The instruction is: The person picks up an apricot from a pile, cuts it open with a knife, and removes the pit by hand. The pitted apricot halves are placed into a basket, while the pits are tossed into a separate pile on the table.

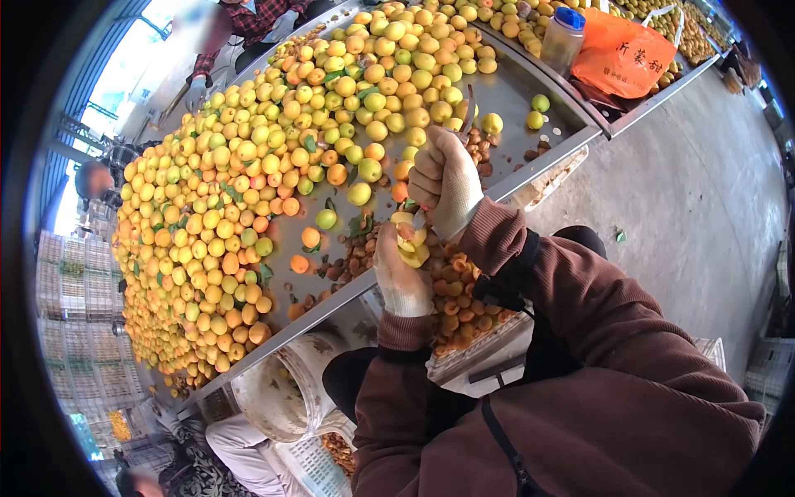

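My left hand (402,277), in a pale glove, pinches a cut-open apricot (410,242) with its yellow flesh spread and a brown stone showing. Just above it, my right hand (447,182), also gloved, is closed in a fist. A thin curved knife blade (471,109) sticks up from that fist; the handle is hidden in the fingers. Both hands are over the near edge of a metal table (530,166). Whole yellow and orange apricots (248,157) are heaped there. Brown apricot stones (352,257) lie along the edge by my left hand.
Below my hands stands a crate of halved apricots (464,306). A white bucket (286,389) is beside my legs. At the back right are a plastic jar with a blue lid (563,41) and an orange bag (625,54). Other people sit around the table's far and left sides.
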Motion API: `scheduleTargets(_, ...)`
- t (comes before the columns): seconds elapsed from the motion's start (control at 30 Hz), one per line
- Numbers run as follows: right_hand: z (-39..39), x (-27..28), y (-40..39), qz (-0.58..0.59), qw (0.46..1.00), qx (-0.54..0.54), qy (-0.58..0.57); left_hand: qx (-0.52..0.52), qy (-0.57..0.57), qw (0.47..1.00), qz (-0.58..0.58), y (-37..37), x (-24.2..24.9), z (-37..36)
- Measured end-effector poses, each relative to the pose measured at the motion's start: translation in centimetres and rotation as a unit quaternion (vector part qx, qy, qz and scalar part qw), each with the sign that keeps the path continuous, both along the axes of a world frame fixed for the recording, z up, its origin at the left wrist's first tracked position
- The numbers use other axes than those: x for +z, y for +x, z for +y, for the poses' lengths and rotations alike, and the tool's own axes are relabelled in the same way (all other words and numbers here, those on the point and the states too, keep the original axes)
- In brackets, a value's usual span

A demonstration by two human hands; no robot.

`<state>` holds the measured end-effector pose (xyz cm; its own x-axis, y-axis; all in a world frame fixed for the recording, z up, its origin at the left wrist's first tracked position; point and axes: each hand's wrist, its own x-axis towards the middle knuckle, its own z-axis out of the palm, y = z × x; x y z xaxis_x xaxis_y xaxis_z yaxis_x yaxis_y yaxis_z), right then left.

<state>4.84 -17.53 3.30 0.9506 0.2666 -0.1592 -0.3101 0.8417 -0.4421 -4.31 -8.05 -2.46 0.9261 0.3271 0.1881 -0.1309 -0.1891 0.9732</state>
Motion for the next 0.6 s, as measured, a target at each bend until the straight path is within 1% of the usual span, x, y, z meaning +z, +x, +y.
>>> scheduleTargets(0.03,0.0,0.2,-0.1,-0.011,1.0,-0.001,-0.005,-0.003,-0.102,0.994,0.025,-0.1,0.0,-0.2)
scheduleTargets(0.07,0.0,0.2,-0.1,-0.023,1.0,-0.003,-0.01,-0.005,-0.098,0.995,0.028,-0.2,0.0,-0.4)
scheduleTargets(0.23,0.5,-0.5,0.3,0.035,0.999,-0.017,0.015,0.007,0.026,0.999,-0.026,-0.2,0.5,-0.8)
scheduleTargets(0.27,0.5,-0.5,0.4,0.054,0.998,-0.014,0.024,0.002,0.031,0.999,-0.025,-0.1,1.0,-0.9)
scheduleTargets(0.3,0.5,-0.6,0.5,0.072,0.997,-0.009,0.033,-0.007,-0.155,0.988,0.01,-0.1,1.7,-0.9)
scheduleTargets(0.33,0.6,-0.8,0.5,0.074,0.996,-0.013,0.038,-0.014,-0.336,0.941,0.046,-0.1,2.2,-1.0)
scheduleTargets(0.37,0.7,-1.0,0.5,0.073,0.996,-0.01,0.04,-0.017,-0.333,0.942,0.048,-0.1,1.7,-0.6)
scheduleTargets(0.4,0.7,-1.1,0.7,0.07,0.997,-0.007,0.042,-0.015,-0.099,0.995,0.019,0.0,0.7,0.1)
scheduleTargets(0.43,0.6,-0.1,0.6,0.067,0.997,-0.012,0.044,-0.012,0.139,0.99,-0.016,0.1,-0.1,0.6)
scheduleTargets(0.47,0.5,1.6,0.0,0.067,0.997,-0.022,-0.041,-0.015,0.138,0.99,-0.022,0.4,-0.5,0.9)
scheduleTargets(0.5,0.6,2.8,-0.5,0.067,0.989,-0.032,-0.128,-0.023,0.095,0.995,-0.032,0.5,-0.9,1.2)
scheduleTargets(0.53,1.1,3.0,-1.1,0.009,0.986,-0.074,-0.151,-0.03,0.051,0.997,-0.039,0.5,-0.8,1.3)
scheduleTargets(0.57,0.9,2.3,-1.4,-0.033,0.985,-0.053,-0.161,-0.031,0.048,0.998,-0.041,0.5,-0.6,1.4)
scheduleTargets(0.6,1.2,2.2,-1.5,-0.035,0.975,-0.037,-0.217,-0.049,0.157,0.984,-0.069,0.4,-0.4,1.7)
